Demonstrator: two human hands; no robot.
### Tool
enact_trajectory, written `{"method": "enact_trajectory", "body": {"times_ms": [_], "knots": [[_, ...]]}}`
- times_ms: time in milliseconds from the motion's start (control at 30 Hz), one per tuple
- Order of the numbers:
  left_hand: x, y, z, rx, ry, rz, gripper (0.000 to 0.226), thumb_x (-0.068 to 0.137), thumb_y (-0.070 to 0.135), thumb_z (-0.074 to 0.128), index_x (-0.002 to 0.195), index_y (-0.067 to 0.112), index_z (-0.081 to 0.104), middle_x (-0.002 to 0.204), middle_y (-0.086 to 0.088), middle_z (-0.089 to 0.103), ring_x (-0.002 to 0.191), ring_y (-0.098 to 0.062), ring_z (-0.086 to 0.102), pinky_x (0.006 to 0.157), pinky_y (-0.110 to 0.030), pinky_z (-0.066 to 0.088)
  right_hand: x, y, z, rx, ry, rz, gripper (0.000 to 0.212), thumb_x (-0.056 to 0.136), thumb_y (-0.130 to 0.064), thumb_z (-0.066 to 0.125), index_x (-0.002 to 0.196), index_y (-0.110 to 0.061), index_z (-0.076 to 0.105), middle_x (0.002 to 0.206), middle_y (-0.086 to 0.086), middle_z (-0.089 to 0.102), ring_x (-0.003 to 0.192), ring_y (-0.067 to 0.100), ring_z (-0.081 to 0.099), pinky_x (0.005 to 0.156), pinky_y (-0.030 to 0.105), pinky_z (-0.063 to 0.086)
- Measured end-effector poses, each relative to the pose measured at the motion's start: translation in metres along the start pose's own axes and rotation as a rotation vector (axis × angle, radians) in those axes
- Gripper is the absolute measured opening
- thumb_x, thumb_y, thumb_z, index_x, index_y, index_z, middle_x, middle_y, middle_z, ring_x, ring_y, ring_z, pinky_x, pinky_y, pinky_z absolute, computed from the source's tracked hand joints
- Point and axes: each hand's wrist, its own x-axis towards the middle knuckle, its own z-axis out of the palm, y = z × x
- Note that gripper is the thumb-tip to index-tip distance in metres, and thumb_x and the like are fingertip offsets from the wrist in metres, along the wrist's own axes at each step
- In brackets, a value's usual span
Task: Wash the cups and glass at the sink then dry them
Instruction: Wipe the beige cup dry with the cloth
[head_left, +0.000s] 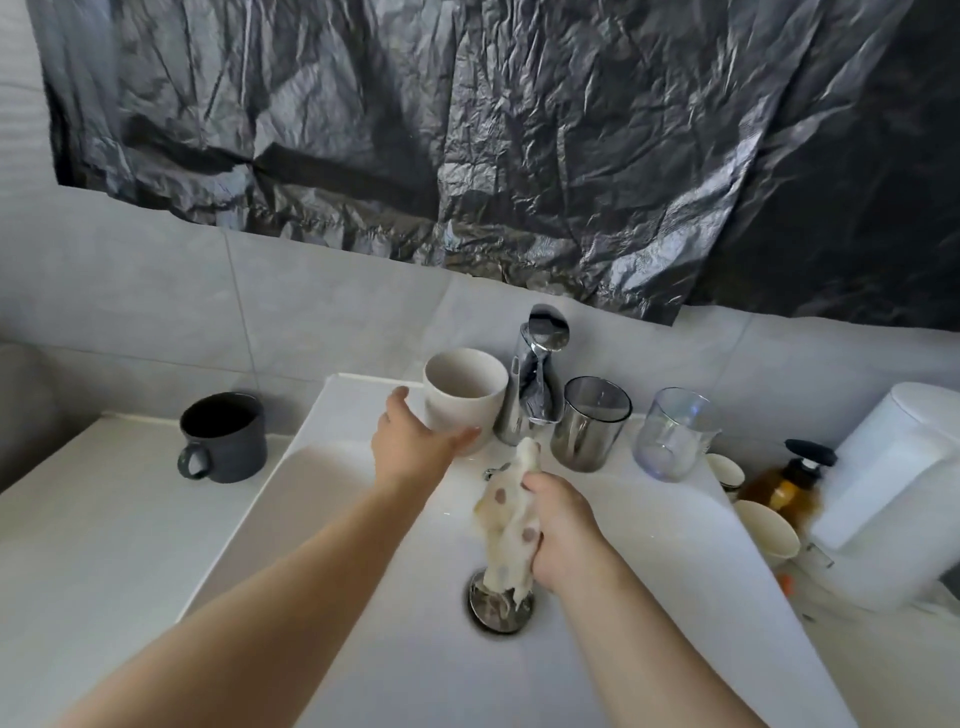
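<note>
At the sink's (332, 519) eleven o'clock rim, the left hand (410, 441) grips the cream cup (462, 395). At five o'clock from it, the right hand (563, 530) clutches a spotted cloth (506, 525).

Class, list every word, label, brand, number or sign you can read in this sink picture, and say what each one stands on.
No readable text anywhere in this view.
Amber pump bottle: too blurred to tell whether it bears a label.
Dark mug, white cup, metal cup, clear glass: no print shows.
Cloth in the right hand: spots only, no writing.
</note>
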Motion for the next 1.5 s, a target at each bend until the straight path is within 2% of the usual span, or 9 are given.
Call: {"method": "enact_trajectory", "body": {"times_ms": [200,433,567,733,967,1033,1133,1233,1500], "knots": [[0.020,0.002,0.016,-0.001,-0.001,0.149,0.114,0.039,0.057,0.082,0.137,0.025,0.034,0.128,0.002,0.058,0.121,-0.024,0.054,0.099,-0.048,0.045,0.007,0.004,0.000,0.083,-0.018,0.039,0.014,0.090,-0.012,0.050,0.081,-0.015,0.059,0.077,0.008,0.059,0.063,0.023,0.051,0.051,0.024,0.034],[0.012,0.004,0.010,0.006,0.042,0.237,0.091,0.039,0.055,0.079,0.119,0.031,0.043,0.109,0.012,0.061,0.108,-0.017,0.060,0.093,-0.039,0.048,0.000,0.014,-0.008,0.109,-0.054,0.063,0.017,0.091,-0.013,0.049,0.078,-0.016,0.058,0.077,0.007,0.057,0.060,0.020,0.048,0.045,0.022,0.031],[-0.014,-0.006,-0.008,-0.156,-0.029,0.293,0.070,0.040,0.046,0.081,0.099,0.039,0.043,0.097,0.021,0.058,0.083,0.013,0.058,0.069,-0.012,0.047,-0.004,0.024,-0.012,0.146,-0.047,0.110,0.017,0.093,-0.016,0.050,0.079,-0.015,0.060,0.075,0.006,0.059,0.060,0.018,0.050,0.044,0.024,0.032],[-0.043,-0.024,-0.036,-0.255,-0.143,0.287,0.073,0.034,0.044,0.078,0.100,0.038,0.048,0.101,0.013,0.063,0.084,0.009,0.062,0.065,-0.015,0.052,-0.012,0.036,-0.012,0.369,-0.141,0.196,0.015,0.093,-0.018,0.051,0.092,-0.012,0.064,0.072,0.007,0.067,0.053,0.020,0.058,0.039,0.017,0.037],[-0.037,-0.032,-0.063,0.399,-0.220,0.474,0.106,0.031,0.052,0.077,0.129,0.026,0.043,0.117,0.012,0.044,0.104,-0.002,0.045,0.084,-0.012,0.041,-0.007,0.041,-0.010,0.242,-0.161,0.077,0.021,0.093,-0.015,0.046,0.097,-0.013,0.066,0.084,0.009,0.062,0.069,0.023,0.054,0.047,0.022,0.034],[-0.037,-0.024,-0.067,0.613,-0.236,0.550,0.109,0.035,0.046,0.083,0.134,0.025,0.040,0.117,0.011,0.040,0.098,-0.013,0.052,0.079,-0.025,0.046,-0.005,0.043,-0.013,0.197,-0.135,0.088,0.023,0.093,-0.018,0.046,0.104,-0.015,0.066,0.093,0.010,0.062,0.072,0.023,0.053,0.046,0.021,0.035],[-0.034,-0.017,-0.069,1.007,-0.160,0.966,0.100,0.033,0.044,0.085,0.123,0.020,0.049,0.104,0.002,0.057,0.077,-0.020,0.064,0.062,-0.022,0.043,-0.004,0.045,-0.015,0.193,-0.120,0.097,0.024,0.093,-0.018,0.045,0.106,-0.014,0.065,0.094,0.010,0.061,0.063,0.021,0.049,0.044,0.022,0.038],[-0.028,-0.015,-0.071,1.160,-0.207,1.215,0.092,0.033,0.043,0.077,0.117,0.019,0.049,0.098,-0.001,0.062,0.078,-0.021,0.065,0.072,-0.025,0.053,-0.009,0.044,-0.016,0.192,-0.142,0.129,0.022,0.093,-0.018,0.044,0.088,-0.011,0.064,0.081,0.010,0.058,0.060,0.025,0.046,0.054,0.027,0.034],[-0.011,-0.005,-0.072,1.391,-0.363,1.499,0.079,0.043,0.020,0.070,0.117,0.013,0.045,0.097,-0.008,0.059,0.086,-0.029,0.062,0.078,-0.037,0.053,-0.027,0.034,-0.016,0.265,-0.161,0.161,0.024,0.095,-0.011,0.040,0.075,-0.012,0.054,0.067,0.010,0.050,0.048,0.023,0.038,0.034,0.013,0.029]]}}
